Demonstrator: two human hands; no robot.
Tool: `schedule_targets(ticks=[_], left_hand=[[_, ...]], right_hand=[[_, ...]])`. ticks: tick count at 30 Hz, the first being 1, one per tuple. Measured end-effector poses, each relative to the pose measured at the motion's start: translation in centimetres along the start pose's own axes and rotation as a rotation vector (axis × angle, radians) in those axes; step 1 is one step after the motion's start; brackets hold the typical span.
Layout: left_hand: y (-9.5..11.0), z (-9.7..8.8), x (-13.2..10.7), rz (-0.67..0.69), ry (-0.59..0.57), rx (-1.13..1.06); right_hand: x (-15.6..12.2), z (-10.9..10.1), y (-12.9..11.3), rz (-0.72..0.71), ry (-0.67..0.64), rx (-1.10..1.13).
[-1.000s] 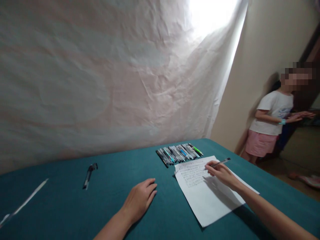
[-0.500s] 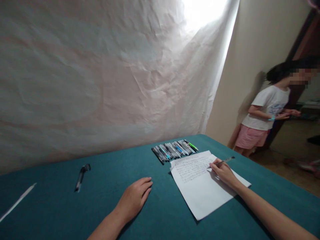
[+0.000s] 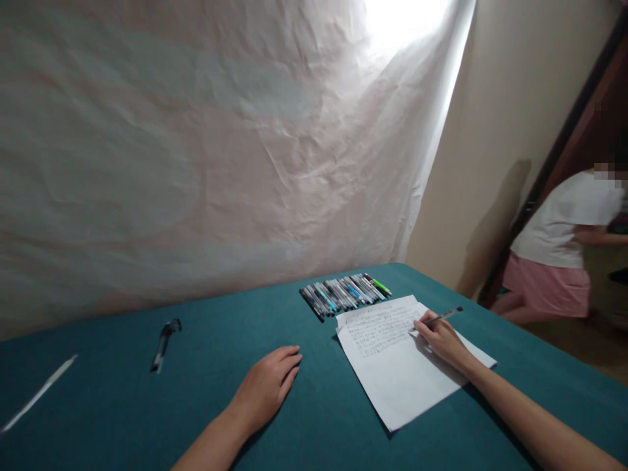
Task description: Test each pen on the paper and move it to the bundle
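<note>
My right hand (image 3: 441, 339) is closed around a pen (image 3: 444, 317) whose tip rests on a white sheet of paper (image 3: 392, 373) with handwritten lines across its upper part. My left hand (image 3: 267, 386) lies flat on the teal tablecloth (image 3: 122, 418), fingers together and stretched out, holding nothing. Just beyond the paper's top edge lies a row of several pens (image 3: 346, 292).
A lone dark pen (image 3: 164, 343) and a thin white strip (image 3: 39, 392) lie on the cloth at the left. A creased white sheet (image 3: 196, 150) hangs behind the table. A person in a white top and pink shorts (image 3: 557, 255) stands at the right doorway.
The person on the right has moved further right toward the doorway, now partly out of frame. My right hand with the pen shifted slightly right along the paper. My left hand stayed put.
</note>
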State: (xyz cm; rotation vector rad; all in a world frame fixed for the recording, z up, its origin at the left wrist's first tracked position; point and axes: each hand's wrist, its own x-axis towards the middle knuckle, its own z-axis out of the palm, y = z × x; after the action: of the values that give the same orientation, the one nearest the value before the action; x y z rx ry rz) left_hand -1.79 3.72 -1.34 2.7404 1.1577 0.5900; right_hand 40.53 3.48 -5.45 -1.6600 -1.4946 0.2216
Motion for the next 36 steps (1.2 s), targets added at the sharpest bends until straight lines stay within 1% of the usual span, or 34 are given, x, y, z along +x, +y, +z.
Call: schedule_targets(ticks=[23,31,36], left_hand=[[-0.05,0.09,0.02,0.007,0.022,-0.027],[0.05,-0.03,-0.03,-0.008,0.003,-0.027],[0.03,-0.03,-0.05,-0.009,0.006,-0.039]], right_hand=[[-0.09,-0.10,0.07,-0.014,-0.013,-0.007],[-0.21,-0.16,-0.23,-0.012,-0.019,0.006],[-0.18,-0.26,-0.48,-0.007,0.026,-0.018]])
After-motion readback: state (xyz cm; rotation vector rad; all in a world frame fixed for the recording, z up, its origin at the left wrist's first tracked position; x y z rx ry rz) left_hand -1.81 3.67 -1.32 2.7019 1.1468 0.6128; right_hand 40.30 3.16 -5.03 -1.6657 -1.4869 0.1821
